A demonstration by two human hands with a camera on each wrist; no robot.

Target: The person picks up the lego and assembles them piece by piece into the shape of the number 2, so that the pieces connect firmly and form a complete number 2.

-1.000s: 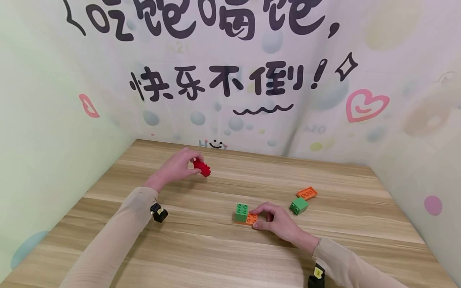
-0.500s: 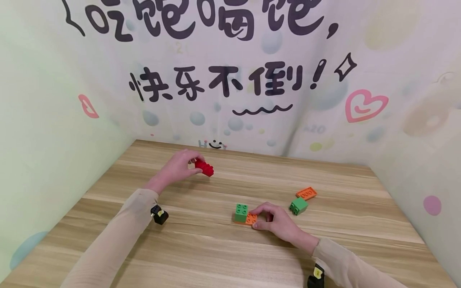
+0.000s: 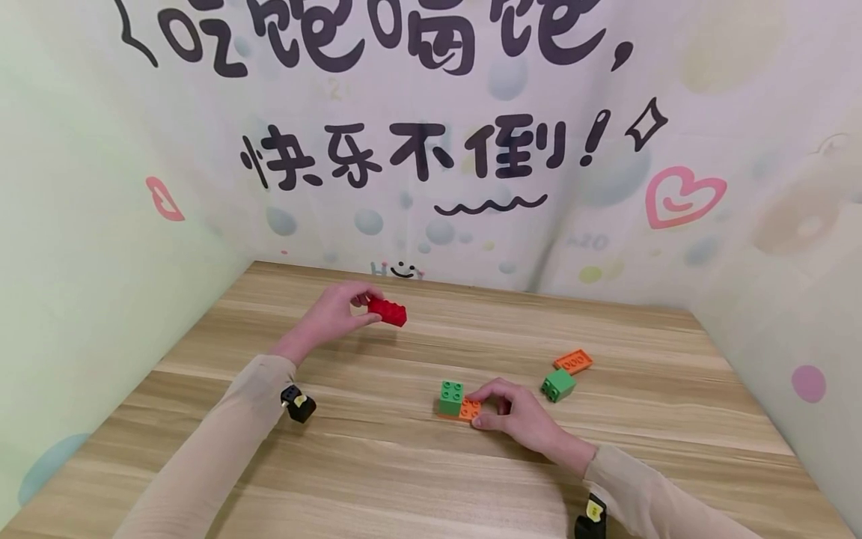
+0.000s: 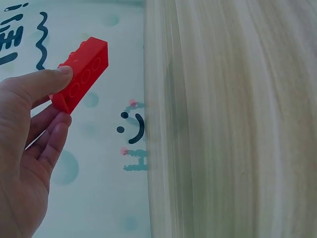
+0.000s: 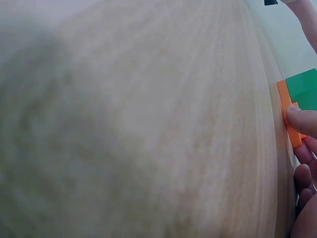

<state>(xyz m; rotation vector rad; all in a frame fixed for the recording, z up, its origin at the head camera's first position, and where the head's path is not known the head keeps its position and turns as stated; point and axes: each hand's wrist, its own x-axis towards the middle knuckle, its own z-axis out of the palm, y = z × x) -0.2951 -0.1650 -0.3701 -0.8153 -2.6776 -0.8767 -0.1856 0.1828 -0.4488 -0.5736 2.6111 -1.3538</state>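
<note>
Wood-grain tabletop point(image 3: 364, 479), looks smooth. Your left hand point(image 3: 337, 311) pinches the red brick point(image 3: 388, 311) by one end, near frame centre; your right hand point(image 3: 521, 412) pinches the orange plate point(image 3: 471, 409) at its bare end, lower centre. Brick: oblong, studded, probably light, stiff plastic, not fragile; grip flat sides. Plate: thin, studded; hold edges. Green block point(image 3: 451, 397): cubic, sits on plate.

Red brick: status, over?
Left hand holds red brick aloft. Right hand grips orange plate, green brick on one end. No obstruction seen between bricks.
</note>
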